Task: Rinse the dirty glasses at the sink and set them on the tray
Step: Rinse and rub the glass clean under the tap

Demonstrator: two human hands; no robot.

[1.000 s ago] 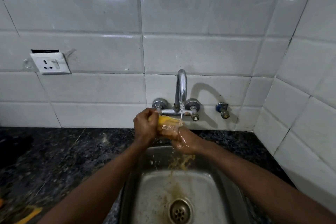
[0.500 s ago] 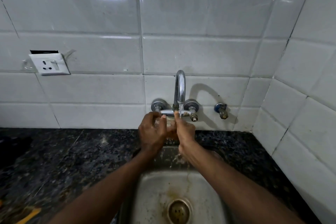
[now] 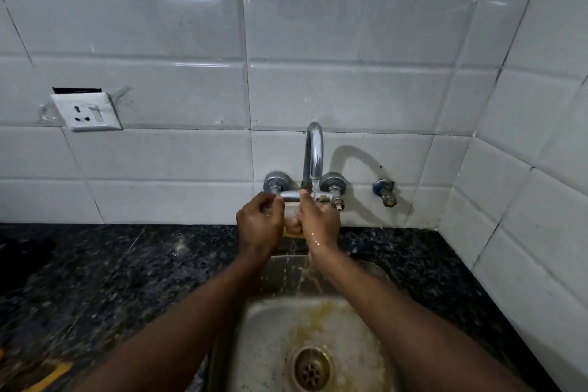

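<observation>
A clear glass [image 3: 290, 220] with a yellowish tint at its base is held upright between both hands, just under the running tap [image 3: 313, 153]. My left hand [image 3: 259, 226] wraps its left side. My right hand [image 3: 319, 221] grips its right side, and the thin stream of water lands on that hand and the glass rim. Most of the glass is hidden by my fingers. Yellow-brown water runs down off my right wrist into the steel sink [image 3: 356, 321]. No tray is in view.
The sink's drain [image 3: 310, 369] sits below, ringed by brownish residue. Dark speckled stone counter [image 3: 111, 280] surrounds the sink. A white wall socket [image 3: 86, 111] is on the tiled wall at left, a small valve [image 3: 386, 191] right of the tap. Something yellow [image 3: 51, 375] lies at the bottom left.
The glass was tipped with yellow liquid pouring out; now it stands upright and nearly colourless between both hands, which have closed in under the tap. More brownish water has spread in the sink.
</observation>
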